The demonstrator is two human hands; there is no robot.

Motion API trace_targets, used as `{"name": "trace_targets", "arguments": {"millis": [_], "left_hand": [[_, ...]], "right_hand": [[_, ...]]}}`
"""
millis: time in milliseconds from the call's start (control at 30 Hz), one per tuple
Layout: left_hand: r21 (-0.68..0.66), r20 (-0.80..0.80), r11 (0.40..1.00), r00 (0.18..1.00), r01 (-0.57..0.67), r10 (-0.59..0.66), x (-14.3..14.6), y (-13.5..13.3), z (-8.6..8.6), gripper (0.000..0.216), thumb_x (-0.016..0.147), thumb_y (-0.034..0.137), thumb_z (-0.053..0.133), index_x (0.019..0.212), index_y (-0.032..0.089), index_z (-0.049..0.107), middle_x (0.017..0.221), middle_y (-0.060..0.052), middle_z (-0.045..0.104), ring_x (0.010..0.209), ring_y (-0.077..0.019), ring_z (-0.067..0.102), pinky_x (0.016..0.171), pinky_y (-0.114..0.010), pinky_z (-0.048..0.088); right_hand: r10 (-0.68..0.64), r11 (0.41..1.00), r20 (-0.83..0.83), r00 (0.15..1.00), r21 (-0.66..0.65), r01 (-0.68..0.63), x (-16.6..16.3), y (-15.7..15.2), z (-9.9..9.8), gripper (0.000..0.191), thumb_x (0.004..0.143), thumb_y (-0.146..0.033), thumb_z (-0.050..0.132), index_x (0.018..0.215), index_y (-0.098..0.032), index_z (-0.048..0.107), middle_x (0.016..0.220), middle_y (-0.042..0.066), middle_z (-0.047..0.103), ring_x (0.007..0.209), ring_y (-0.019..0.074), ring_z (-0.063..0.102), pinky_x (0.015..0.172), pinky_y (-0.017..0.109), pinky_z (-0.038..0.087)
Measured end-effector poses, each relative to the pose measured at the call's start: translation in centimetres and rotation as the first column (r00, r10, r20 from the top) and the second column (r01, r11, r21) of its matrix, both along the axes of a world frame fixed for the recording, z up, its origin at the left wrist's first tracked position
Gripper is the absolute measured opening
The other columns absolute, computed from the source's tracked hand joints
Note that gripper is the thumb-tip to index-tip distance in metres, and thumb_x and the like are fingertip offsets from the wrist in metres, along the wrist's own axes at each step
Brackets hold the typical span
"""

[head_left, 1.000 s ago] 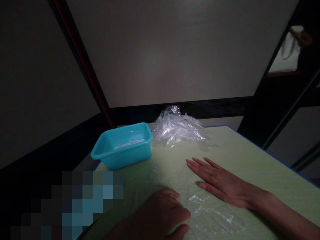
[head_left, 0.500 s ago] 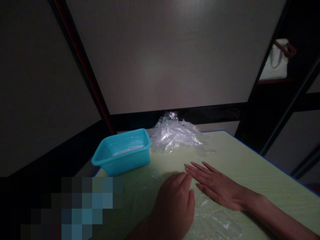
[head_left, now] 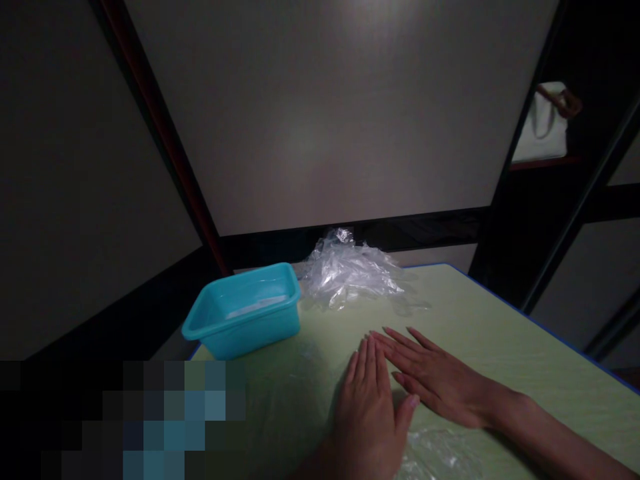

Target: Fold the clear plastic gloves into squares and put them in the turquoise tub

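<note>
A thin clear plastic bag (head_left: 443,455) lies spread on the pale green table (head_left: 500,333), partly hidden under my hands. My left hand (head_left: 367,407) rests palm down on it, fingers straight and thumb apart. Beside it, my right hand (head_left: 433,373) lies flat with its fingers stretched toward the upper left. The index fingertips of both hands nearly meet. Neither hand grasps anything.
At the back left of the table stands a turquoise plastic basin (head_left: 250,327) with some pale, flat items inside. Next to it is a heap of crumpled clear plastic bags (head_left: 350,270). A white handbag (head_left: 545,127) sits on a shelf at right.
My left hand has gone from curled fingers to lying flat with fingers extended and thumb out. My right hand has stayed flat in about the same place.
</note>
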State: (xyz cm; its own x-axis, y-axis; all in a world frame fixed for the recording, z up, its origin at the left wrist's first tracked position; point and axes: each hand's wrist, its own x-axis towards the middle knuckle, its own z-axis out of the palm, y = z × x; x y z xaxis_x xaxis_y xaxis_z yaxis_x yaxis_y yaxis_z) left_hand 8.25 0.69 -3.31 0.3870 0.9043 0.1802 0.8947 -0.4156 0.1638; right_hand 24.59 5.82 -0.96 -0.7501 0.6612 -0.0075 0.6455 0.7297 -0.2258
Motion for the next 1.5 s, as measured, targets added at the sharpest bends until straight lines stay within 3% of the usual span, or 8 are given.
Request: {"name": "trace_targets", "arguments": {"millis": [300,533,867,1100,1267,1500], "left_hand": [[-0.16,0.032,0.982,0.995,0.096,-0.092,-4.4,-1.2,0.6,0.062,0.087,0.028,0.042,0.137,-0.004,0.023,0.143,-0.022,0.012,0.134,-0.0304,0.015,0.106,-0.049,0.027],[-0.132,0.035,0.983,0.992,0.128,-0.124,-7.4,-1.8,-0.4,0.062,0.085,0.023,0.042,0.139,0.0,0.022,0.144,-0.022,0.014,0.133,-0.0308,0.017,0.105,-0.049,0.029],[-0.086,0.026,0.988,0.992,0.126,-0.125,-8.5,-1.9,0.1,0.06,0.086,0.022,0.042,0.14,0.007,0.021,0.145,-0.017,0.017,0.134,-0.0273,0.019,0.105,-0.048,0.029],[-0.138,-0.021,0.987,0.996,0.077,-0.081,-11.1,-2.8,0.5,0.061,0.086,0.027,0.04,0.141,0.009,0.021,0.145,-0.015,0.016,0.133,-0.0281,0.022,0.104,-0.048,0.03],[-0.128,-0.008,0.989,0.997,0.072,-0.073,-11.2,-3.1,0.7,0.065,0.085,0.03,0.045,0.141,0.01,0.021,0.146,-0.014,0.017,0.133,-0.028,0.022,0.105,-0.046,0.029],[-0.148,-0.015,0.988,0.999,0.039,-0.042,-10.7,-3.0,0.6,0.064,0.083,0.028,0.045,0.139,0.005,0.025,0.145,-0.017,0.018,0.133,-0.0288,0.021,0.105,-0.049,0.028]], "right_hand": [[-0.006,1.0,-0.014,1.0,0.016,0.006,0.3,0.1,-0.3,0.052,0.096,-0.04,0.023,0.143,-0.025,0.008,0.148,0.003,0.018,0.135,0.0256,0.014,0.107,0.057,0.016],[0.005,0.999,0.003,1.0,0.038,-0.006,0.3,0.3,-0.6,0.053,0.096,-0.041,0.024,0.143,-0.027,0.006,0.148,0.003,0.019,0.134,0.027,0.016,0.106,0.059,0.018],[-0.006,0.999,-0.003,1.0,0.046,0.007,0.5,0.5,-0.3,0.051,0.096,-0.042,0.022,0.143,-0.026,0.012,0.148,0.002,0.021,0.135,0.0264,0.015,0.107,0.058,0.017],[-0.009,0.999,0.015,1.0,0.042,0.009,0.4,0.5,-0.2,0.052,0.096,-0.043,0.019,0.143,-0.024,0.013,0.148,0.002,0.021,0.135,0.027,0.015,0.106,0.059,0.017],[-0.032,0.999,-0.022,0.999,0.018,0.032,0.4,0.4,0.2,0.052,0.095,-0.043,0.02,0.143,-0.025,0.015,0.147,0.002,0.021,0.134,0.0276,0.015,0.106,0.059,0.015],[-0.099,0.992,-0.11,0.989,0.073,0.107,-1.9,-3.7,2.0,0.061,0.094,-0.046,0.024,0.144,-0.014,0.01,0.148,0.011,0.012,0.135,0.0272,0.012,0.108,0.053,0.013]]}}
